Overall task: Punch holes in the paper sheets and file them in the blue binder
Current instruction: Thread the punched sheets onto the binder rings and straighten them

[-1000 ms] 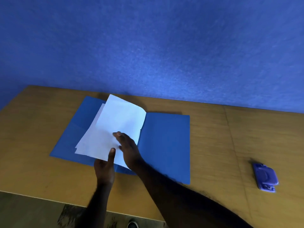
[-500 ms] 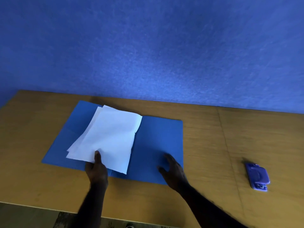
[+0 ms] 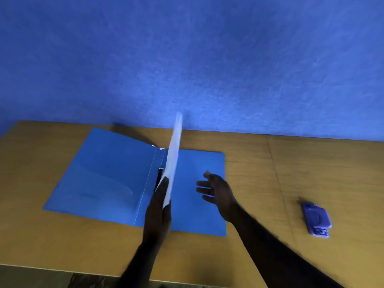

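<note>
My left hand (image 3: 159, 206) pinches the paper sheets (image 3: 173, 161) edge-on, long axis away from me, above the open blue binder (image 3: 108, 173). Right hand (image 3: 216, 190) spread, empty, nearer the hole punch (image 3: 316, 220) lying rightward on the tabletop (image 3: 311, 163); sheets probably unpunched.

Counts on the wooden table (image 3: 311, 163): one of nearly everything, two hands.

One blue binder (image 3: 104, 179) lay open on the table, with one black clip (image 3: 159, 177) at its spine. One stack of white paper sheets (image 3: 174, 154) stood on edge above the binder; the number of sheets could not be told. One purple hole punch (image 3: 316, 219) sat well to the right of the binder. Two hands were over the binder: one left hand (image 3: 159, 210), one right hand (image 3: 218, 192).
</note>
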{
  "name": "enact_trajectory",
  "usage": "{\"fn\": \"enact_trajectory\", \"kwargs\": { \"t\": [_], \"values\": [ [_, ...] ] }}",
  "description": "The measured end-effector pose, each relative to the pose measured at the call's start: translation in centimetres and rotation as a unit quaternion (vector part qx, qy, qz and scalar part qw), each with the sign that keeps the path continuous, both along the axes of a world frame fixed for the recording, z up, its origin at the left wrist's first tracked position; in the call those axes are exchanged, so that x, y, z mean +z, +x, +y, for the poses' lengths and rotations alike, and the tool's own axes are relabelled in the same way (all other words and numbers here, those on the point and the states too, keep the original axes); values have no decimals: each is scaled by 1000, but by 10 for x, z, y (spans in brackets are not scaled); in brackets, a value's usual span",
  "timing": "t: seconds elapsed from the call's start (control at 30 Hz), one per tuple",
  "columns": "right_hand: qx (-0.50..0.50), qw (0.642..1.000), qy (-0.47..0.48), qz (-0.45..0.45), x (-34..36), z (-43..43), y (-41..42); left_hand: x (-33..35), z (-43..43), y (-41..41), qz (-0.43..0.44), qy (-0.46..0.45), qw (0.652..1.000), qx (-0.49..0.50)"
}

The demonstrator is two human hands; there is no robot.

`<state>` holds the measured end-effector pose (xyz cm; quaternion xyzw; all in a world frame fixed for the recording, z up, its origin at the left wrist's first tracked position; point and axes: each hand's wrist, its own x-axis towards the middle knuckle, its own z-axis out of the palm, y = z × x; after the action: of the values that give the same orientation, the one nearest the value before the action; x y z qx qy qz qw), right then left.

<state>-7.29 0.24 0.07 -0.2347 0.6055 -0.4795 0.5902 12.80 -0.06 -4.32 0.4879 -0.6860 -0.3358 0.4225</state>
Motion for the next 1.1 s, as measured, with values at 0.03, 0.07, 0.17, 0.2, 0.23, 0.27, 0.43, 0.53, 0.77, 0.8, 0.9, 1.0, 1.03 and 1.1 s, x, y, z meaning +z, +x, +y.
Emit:
{"fn": "enact_trajectory", "kwargs": {
  "t": [0.03,0.07,0.17,0.2,0.23,0.27,0.43,0.53,0.77,0.8,0.9,1.0,1.03,1.1],
  "values": [
    [1,1000,4,-20,7,-4,-1,-4,1,-3,-35,-30,998,-34],
    [-1,999,7,-36,10,-8,-3,-10,2,-5,-69,-59,994,-59],
    [9,999,21,-28,17,-15,-6,-20,6,-14,-149,-92,980,-94],
    [16,999,27,-14,18,-16,-5,-22,9,-17,-171,-92,976,-100],
    [22,999,34,6,18,-17,-5,-22,12,-20,-190,-90,972,-104],
    [22,998,41,29,16,-17,-4,-23,15,-22,-202,-85,970,-108],
    [4,979,82,188,-6,-15,0,-27,24,-29,-229,-46,959,-160],
    [1,968,84,235,-18,-15,0,-26,23,-22,-228,-8,959,-168],
    [25,962,92,255,-34,-11,-8,-27,-20,12,-338,92,936,32],
    [19,965,93,245,-36,-11,-8,-30,-22,14,-377,102,920,26],
    [-5,972,97,215,-41,-12,-7,-36,-22,10,-421,112,900,-2],
    [-16,976,105,192,-44,-12,-8,-37,-17,2,-398,130,908,5],
    [-15,975,108,191,-45,-11,-9,-38,-15,-1,-388,134,912,4],
    [-17,975,108,193,-47,-9,-11,-39,-9,-6,-370,138,919,3]
  ]
}}
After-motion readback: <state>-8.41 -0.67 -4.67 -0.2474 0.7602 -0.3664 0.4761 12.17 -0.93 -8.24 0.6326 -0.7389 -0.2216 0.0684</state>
